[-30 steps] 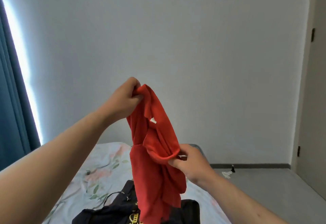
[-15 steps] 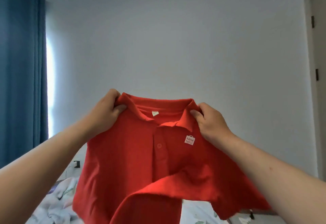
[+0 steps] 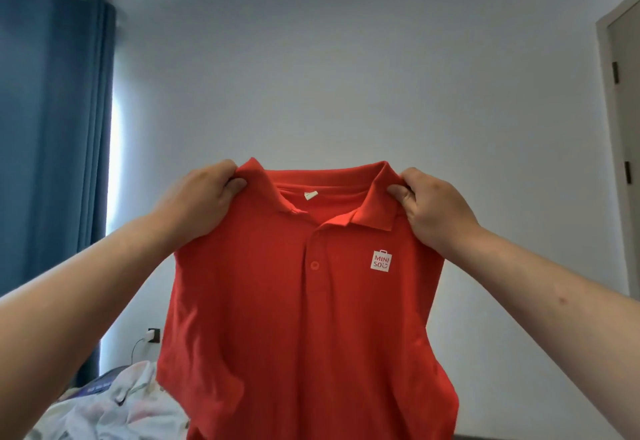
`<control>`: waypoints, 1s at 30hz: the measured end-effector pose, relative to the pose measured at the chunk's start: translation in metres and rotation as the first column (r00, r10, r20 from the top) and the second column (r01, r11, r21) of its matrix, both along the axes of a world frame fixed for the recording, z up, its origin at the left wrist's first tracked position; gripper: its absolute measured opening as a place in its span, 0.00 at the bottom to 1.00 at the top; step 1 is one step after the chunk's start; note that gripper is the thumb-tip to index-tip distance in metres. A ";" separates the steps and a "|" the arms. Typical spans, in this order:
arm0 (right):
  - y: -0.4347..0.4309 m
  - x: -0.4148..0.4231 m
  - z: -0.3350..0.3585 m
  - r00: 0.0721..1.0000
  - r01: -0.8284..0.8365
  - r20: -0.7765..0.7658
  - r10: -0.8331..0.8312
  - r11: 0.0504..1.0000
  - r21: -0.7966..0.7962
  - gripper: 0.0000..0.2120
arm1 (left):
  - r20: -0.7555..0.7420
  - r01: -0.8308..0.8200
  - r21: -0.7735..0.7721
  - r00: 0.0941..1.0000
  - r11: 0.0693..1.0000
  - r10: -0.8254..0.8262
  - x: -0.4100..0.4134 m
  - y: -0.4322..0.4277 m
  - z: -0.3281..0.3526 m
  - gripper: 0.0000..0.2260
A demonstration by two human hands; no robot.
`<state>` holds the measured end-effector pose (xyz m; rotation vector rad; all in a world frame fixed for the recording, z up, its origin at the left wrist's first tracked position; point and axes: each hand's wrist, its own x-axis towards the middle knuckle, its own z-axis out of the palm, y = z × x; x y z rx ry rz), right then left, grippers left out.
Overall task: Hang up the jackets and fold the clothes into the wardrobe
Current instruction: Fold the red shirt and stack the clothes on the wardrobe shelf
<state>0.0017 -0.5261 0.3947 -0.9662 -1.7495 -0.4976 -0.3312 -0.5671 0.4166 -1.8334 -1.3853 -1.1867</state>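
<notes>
Polo shirt (image 3: pixel 304 318), red, hangs spread at centre, front toward the holder. Left hand (image 3: pixel 201 204) pinches its shoulder at 10 o'clock, right hand (image 3: pixel 436 211) at 2 o'clock, hands well apart. Risk: one pinch slipping would drop a side and skew the fold.

We are seeing a red polo shirt (image 3: pixel 304 318) of matt, finely knitted cloth, hanging soft and faintly creased. Its button (image 3: pixel 314 265) is looking like smooth plastic, and the white logo (image 3: pixel 381 260) is showing as a flat print. The blue curtain (image 3: pixel 52 145) is hanging in heavy matt cloth. The wall (image 3: pixel 346 76) is showing smooth, matt paint, and the bedsheet (image 3: pixel 114 405) is lying as crumpled printed fabric.
</notes>
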 end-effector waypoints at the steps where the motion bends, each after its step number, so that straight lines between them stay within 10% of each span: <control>1: -0.003 0.001 0.002 1.000 -0.002 -0.003 0.002 1.000 -0.006 0.12 | -0.004 0.002 0.014 1.000 1.000 -0.002 0.000 -0.002 0.001 0.11; 22: -0.017 0.036 -0.019 0.973 0.046 0.229 -0.037 0.998 -0.034 0.30 | -0.077 0.078 -0.192 0.993 0.978 -0.094 -0.011 0.001 -0.032 0.15; 30: 0.035 0.045 -0.114 0.951 0.196 0.286 -0.117 0.944 -0.267 0.19 | -0.149 0.020 -0.400 0.985 0.917 -0.086 0.006 0.078 -0.128 0.12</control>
